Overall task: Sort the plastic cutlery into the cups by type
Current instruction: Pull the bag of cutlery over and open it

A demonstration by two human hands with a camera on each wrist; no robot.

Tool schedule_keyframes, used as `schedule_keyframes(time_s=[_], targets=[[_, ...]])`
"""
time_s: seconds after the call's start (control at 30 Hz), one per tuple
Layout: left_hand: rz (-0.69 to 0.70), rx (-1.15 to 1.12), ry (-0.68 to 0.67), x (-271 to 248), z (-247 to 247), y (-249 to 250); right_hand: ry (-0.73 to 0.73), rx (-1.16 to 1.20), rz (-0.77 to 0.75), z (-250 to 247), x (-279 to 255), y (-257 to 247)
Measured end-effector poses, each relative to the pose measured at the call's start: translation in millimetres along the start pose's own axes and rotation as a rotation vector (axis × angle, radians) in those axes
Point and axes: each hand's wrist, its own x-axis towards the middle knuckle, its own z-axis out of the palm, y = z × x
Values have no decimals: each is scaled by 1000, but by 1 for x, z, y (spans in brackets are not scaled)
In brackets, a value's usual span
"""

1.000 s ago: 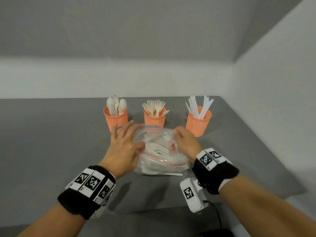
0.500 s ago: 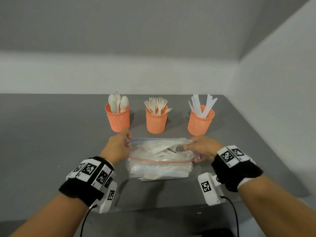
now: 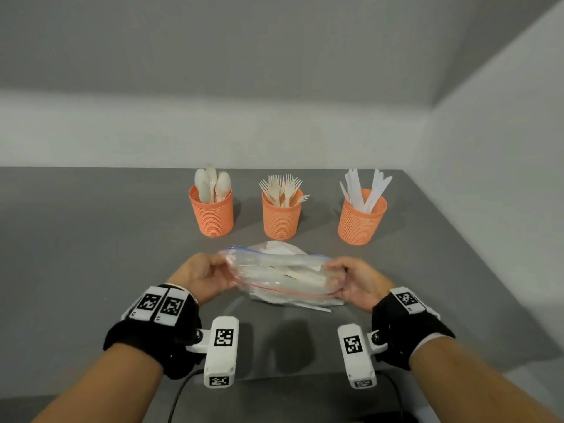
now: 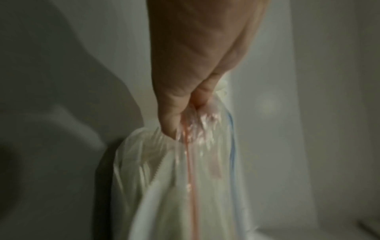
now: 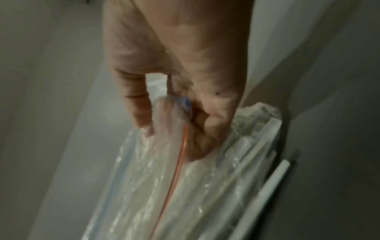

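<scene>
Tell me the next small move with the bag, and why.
Probably pull the bag's mouth apart. The left hand and right hand each grip one end of it, its red and blue zip strips already look parted, and the white cutlery is mostly inside, while the three cups wait behind.

Three cups (image 3: 211, 215), one bag (image 3: 274, 276), perhaps more.

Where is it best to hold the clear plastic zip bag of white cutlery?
Probably at its two short ends, from the left and right, as the left hand and right hand do now. The clear plastic zip bag lies lengthwise between them, and its gathered ends give the fingers something to grip.
</scene>
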Motion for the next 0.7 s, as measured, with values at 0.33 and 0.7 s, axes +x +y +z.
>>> schedule_keyframes(time_s=[0.33, 0.7], targets=[[509, 1117, -131, -6, 15, -18, 316, -303, -211, 29, -4, -17], [404, 1515, -14, 6, 10, -22, -106, -1681, -476, 60, -1, 12]])
